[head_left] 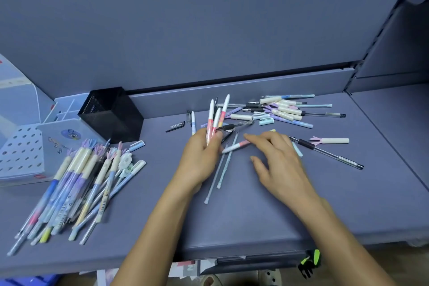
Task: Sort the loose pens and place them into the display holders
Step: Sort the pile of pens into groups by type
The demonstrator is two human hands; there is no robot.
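The left hand (pixel 204 148) grips a few pink pens (pixel 217 118) and the right hand (pixel 276 155), fingers straight, touches a loose pen (pixel 234 147) mid-surface (pixel 243 216); adding it could loosen the bundle.

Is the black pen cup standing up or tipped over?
Standing up. The black cup sits on its base on the shelf, with its open top facing up.

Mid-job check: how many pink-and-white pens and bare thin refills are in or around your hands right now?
Pink-and-white pens: 4 (3 held in the left hand, 1 loose pen at the right hand fingertips)
Thin refills on the shelf: 2
Total: 6
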